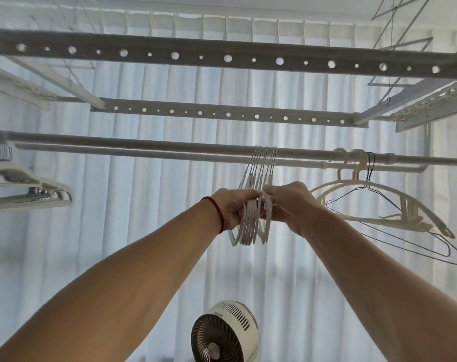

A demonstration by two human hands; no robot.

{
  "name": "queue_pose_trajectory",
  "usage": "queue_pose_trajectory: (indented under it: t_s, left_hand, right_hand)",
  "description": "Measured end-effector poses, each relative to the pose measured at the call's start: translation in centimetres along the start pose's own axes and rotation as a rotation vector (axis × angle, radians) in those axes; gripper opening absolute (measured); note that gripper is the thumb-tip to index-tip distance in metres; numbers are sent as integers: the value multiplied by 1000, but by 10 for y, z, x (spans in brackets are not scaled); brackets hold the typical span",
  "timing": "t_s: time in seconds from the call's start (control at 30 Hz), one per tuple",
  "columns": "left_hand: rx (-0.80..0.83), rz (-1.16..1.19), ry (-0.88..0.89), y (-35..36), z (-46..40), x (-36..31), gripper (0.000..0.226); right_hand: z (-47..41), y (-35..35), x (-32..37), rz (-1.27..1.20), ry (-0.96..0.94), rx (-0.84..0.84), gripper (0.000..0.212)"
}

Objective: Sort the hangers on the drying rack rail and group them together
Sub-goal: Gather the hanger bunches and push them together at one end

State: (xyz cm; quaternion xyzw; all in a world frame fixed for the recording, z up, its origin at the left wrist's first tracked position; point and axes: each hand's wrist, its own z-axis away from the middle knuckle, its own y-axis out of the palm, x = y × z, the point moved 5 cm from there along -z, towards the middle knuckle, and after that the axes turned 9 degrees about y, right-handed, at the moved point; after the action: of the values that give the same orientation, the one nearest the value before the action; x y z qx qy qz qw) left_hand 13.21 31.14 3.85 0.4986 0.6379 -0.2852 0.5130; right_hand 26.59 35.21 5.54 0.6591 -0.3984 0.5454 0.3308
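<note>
Beneath a ceiling-mounted drying rack, a person reaches up with both arms to gather hangers on its round rail [144, 145]. At far left, a few white plastic hangers [31, 189] sit apart from the rest, their hooks out of clear view. At centre, the left hand [232, 212], a red cord at its wrist, curls around a bundle of slim white hangers [251, 226] whose wire hooks ride the rail close together; the right hand [287, 205] grips the same bundle from the other side, fingers closed on the bodies just below the necks. To the right hang broad cream hangers [379, 205] and dark wire hangers [431, 252], near but not touching the bundle. The hangers look light, stiff and smooth, likely to slide easily along the rail; holding the bodies just under the hooks should keep them from fanning or tangling. A round fan [224, 333] stands below.
</note>
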Motion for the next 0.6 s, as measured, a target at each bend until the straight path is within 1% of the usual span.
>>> queue_pose_trajectory:
  t_s: [0.07, 0.17, 0.27, 0.37, 0.47, 0.6]
  left_hand:
    - [-17, -41, 7, -20, 3, -4, 23]
    - [-21, -53, -14, -48, 10, -11, 20]
    - [-69, -32, -4, -82, 19, -19, 24]
    - [-156, -51, 12, -125, 33, -30, 31]
    - [-221, -81, 14, -171, 48, -46, 43]
    - [-284, -85, 7, -239, 70, -66, 47]
  right_hand:
    - [-3, 20, -2, 14, -10, -2, 19]
    - [-6, 49, -3, 9, -27, -2, 12]
    - [-9, 82, -2, 43, -41, 40, 13]
    - [-9, 124, 0, 84, -82, 94, 14]
    - [-5, 175, 4, 83, -105, 141, 15]
    - [5, 251, 8, 80, -121, 229, 17]
